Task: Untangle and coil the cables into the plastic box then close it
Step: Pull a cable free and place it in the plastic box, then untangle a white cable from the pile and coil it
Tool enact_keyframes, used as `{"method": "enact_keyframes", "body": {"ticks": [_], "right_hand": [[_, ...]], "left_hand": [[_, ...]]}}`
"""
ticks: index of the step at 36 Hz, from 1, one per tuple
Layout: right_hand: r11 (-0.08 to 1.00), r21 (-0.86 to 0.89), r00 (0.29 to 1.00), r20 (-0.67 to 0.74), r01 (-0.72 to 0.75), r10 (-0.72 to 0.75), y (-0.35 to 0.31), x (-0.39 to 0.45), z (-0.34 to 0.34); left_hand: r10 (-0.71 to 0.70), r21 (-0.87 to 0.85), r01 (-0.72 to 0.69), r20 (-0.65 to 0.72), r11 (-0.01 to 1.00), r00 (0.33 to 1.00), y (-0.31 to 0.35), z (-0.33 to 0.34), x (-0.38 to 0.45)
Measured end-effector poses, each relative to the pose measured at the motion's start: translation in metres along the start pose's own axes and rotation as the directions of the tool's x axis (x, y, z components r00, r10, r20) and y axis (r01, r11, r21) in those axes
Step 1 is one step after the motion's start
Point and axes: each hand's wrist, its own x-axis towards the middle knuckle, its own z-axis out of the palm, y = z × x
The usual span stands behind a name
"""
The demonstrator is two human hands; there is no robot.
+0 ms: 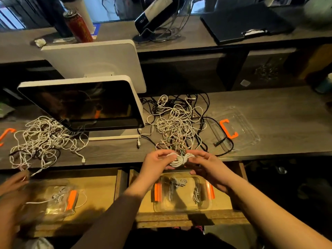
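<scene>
I have a small coiled bundle of white cable [180, 159] pinched between both hands, just over the near edge of the bench [269, 108]. My left hand [159, 159] curls round its nine o'clock end, thumb on top; my right hand [202, 161] grips the three o'clock end, so the two hands are nearly touching, both clamped on the same bundle.

I judge the cable light, limp and springy: loops will slip apart if my grip slackens, so the place to hold is the waist where the wraps cross, not a loose end. A strand seems to run up from the bundle toward the tangled pile [177, 123] at twelve o'clock, white and black cords knotted together; pulling hard could drag the whole heap.

The plastic box [181, 207] sits open in the drawer directly at six o'clock from my hands, orange clips on both sides, with two coils already inside. Its clear lid [248, 126] with an orange handle lies on the bench at two o'clock, well apart from my hands.

At eight o'clock another person's hand [12, 182] works a second tangle.
</scene>
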Motion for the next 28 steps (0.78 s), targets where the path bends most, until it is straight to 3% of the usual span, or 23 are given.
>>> {"method": "enact_keyframes", "body": {"ticks": [6,8,14,24,28], "right_hand": [[0.992,-0.1,0.99,-0.124,-0.081,0.069,0.042,0.03,-0.005],[0.963,-0.235,0.974,-0.211,-0.13,0.08,0.057,0.04,-0.008],[0.92,-0.346,0.946,-0.316,-0.183,0.069,0.095,0.063,-0.014],[0.844,-0.434,0.893,-0.437,-0.316,0.11,0.089,0.076,-0.031],[0.821,-0.533,0.905,-0.421,-0.203,-0.05,0.06,0.087,-0.025]], "left_hand": [[-0.152,0.083,0.154,-0.028,0.985,0.988,-0.055,-0.007,0.02],[-0.215,0.116,0.218,-0.042,0.969,0.976,-0.073,-0.009,0.028],[-0.276,0.28,0.285,-0.072,0.917,0.958,-0.108,-0.016,0.04],[-0.132,0.381,0.189,-0.172,0.905,0.976,-0.115,-0.02,0.053],[-0.094,0.379,0.153,-0.168,0.913,0.981,-0.1,-0.017,0.071]]}}
